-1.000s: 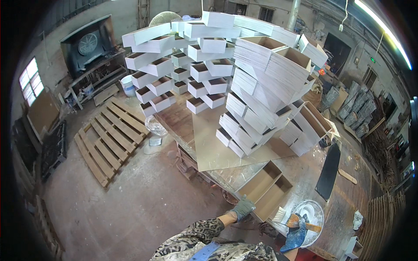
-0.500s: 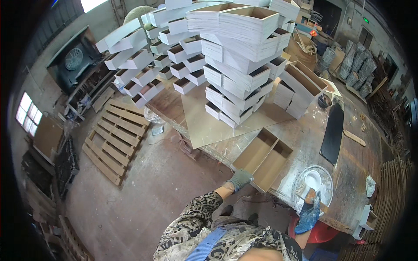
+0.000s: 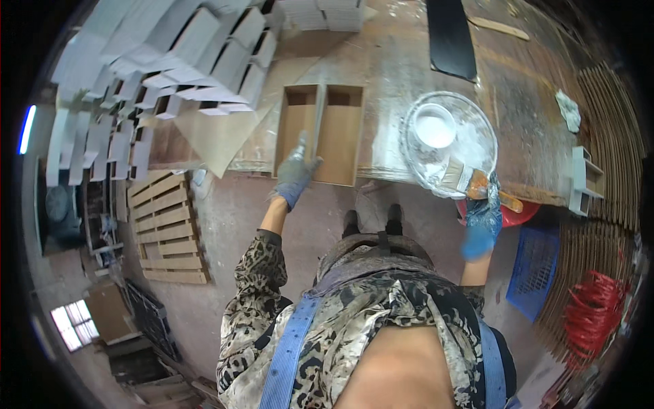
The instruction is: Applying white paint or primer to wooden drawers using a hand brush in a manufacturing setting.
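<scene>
Your view has dropped to the tabletop [image 3: 395,75]: left hand [image 3: 294,178] fingers still gripping the wooden box [image 3: 320,133], right hand [image 3: 482,218] fingers pinching the brush [image 3: 470,183] at the paint basin [image 3: 446,143].

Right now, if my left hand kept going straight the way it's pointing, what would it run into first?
The left hand already rests on the near end of the brown two-compartment box, gripping its middle divider. Going straight on, it would slide along that divider toward the box's far wall.

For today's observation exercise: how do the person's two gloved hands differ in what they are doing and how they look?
The left hand wears a grey-blue glove and grips the middle divider of the open brown box; the right hand wears a brighter blue glove and holds a paintbrush at the white-smeared round tray. Both are gloved, reaching onto the workbench.
</scene>
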